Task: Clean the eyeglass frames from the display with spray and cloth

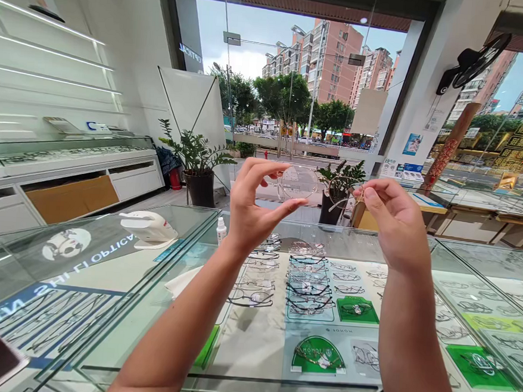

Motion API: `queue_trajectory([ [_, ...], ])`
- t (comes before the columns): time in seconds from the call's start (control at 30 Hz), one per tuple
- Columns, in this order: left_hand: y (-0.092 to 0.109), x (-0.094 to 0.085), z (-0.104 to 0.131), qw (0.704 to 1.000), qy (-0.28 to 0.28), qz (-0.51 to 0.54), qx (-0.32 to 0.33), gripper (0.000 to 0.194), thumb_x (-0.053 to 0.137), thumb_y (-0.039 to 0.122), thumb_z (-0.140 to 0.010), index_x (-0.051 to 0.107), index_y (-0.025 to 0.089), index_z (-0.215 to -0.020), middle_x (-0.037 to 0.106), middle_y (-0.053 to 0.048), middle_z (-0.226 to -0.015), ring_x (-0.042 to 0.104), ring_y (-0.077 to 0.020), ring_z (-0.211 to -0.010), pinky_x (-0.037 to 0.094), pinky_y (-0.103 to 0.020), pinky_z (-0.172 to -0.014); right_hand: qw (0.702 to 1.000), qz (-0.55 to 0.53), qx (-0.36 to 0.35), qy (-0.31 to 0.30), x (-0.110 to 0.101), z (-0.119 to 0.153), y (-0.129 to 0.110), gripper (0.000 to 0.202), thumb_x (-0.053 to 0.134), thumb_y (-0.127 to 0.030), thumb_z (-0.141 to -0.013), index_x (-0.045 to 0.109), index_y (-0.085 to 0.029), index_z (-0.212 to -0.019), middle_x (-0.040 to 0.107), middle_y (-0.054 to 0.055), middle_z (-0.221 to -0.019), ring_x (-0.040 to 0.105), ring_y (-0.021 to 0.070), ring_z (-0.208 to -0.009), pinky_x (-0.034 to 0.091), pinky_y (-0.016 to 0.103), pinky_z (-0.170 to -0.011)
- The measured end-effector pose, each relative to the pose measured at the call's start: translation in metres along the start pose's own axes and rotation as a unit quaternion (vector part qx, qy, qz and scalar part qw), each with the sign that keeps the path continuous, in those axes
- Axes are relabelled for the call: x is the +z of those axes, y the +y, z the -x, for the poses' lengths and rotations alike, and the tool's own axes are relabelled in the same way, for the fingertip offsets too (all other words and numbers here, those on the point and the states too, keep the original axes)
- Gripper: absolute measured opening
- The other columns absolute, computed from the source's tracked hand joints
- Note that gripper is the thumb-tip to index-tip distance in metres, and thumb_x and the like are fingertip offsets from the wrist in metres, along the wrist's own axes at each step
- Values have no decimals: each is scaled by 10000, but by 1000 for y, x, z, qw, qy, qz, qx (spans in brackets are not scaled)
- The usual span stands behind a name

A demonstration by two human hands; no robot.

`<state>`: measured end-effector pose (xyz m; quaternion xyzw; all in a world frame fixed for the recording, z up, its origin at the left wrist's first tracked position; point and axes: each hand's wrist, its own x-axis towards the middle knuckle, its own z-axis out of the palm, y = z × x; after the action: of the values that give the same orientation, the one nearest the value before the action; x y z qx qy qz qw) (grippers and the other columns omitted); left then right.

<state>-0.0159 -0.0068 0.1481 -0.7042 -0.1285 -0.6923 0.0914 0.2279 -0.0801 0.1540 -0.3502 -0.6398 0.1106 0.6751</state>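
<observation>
A pair of eyeglasses (300, 184) with a thin, pale round frame is held up at chest height over the glass counter. My left hand (252, 204) spans one lens, its fingers at the upper rim and its thumb along the lower rim. At the other end, my right hand (396, 220) pinches the frame near the hinge between thumb and fingers. The far lens and temple are hard to make out against the plant behind. Beneath my hands, a dark-rimmed pair of spectacles (251, 298) lies among several rows of frames in the display.
The glass display counter (240, 378) runs across in front of me. On its top stand a small white spray bottle (221, 231) and a white device (149, 229). A white cloth (182, 283) lies nearby. Beyond are potted plants (200, 187) and a glass front.
</observation>
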Motion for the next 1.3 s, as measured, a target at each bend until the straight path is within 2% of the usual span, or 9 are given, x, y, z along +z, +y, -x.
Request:
queue_trajectory([
  [0.23, 2, 1, 2, 999, 14, -41, 28, 564, 879, 536, -774, 679, 291, -1242, 672, -58, -1148, 623, -228, -1071, 549, -374, -821, 1000, 5, 6, -3, 1, -1, 1, 138, 661, -380, -978, 722, -269, -1033, 768, 49, -1104, 708, 234, -1108, 555, 451, -1040],
  [0.47, 4, 1, 2, 997, 30, -54, 53, 563, 886, 528, -766, 681, 303, -1240, 658, -44, -1128, 621, -237, -1078, 555, -415, -875, 1000, -3, 14, -4, 2, -1, 3, 145, 658, -392, -978, 719, -274, -1034, 780, 46, -1117, 720, 237, -1120, 555, 470, -1062],
  [0.73, -2, 4, 2, 999, 16, -25, 13, 565, 871, 546, -779, 686, 288, -1247, 687, -55, -1131, 631, -207, -998, 512, -344, -748, 1000, 4, 11, 14, 3, 1, -4, 140, 677, -381, -966, 736, -265, -1016, 776, 48, -1085, 722, 235, -1077, 569, 449, -1014],
  [0.93, -1, 4, 2, 1000, 11, -9, -4, 564, 885, 529, -769, 686, 293, -1241, 693, -48, -1131, 637, -200, -982, 502, -343, -748, 1000, 6, 9, 16, 4, 2, -6, 151, 688, -392, -961, 728, -261, -1022, 772, 47, -1075, 719, 222, -1042, 577, 421, -981],
  [1.3, -2, 5, 2, 1000, 0, -13, -20, 540, 847, 551, -806, 668, 305, -1253, 695, -48, -1135, 652, -206, -1010, 524, -357, -767, 1000, -3, -5, 10, 5, 2, -6, 170, 665, -426, -969, 698, -268, -1021, 773, 49, -1074, 729, 231, -1063, 595, 444, -984],
])
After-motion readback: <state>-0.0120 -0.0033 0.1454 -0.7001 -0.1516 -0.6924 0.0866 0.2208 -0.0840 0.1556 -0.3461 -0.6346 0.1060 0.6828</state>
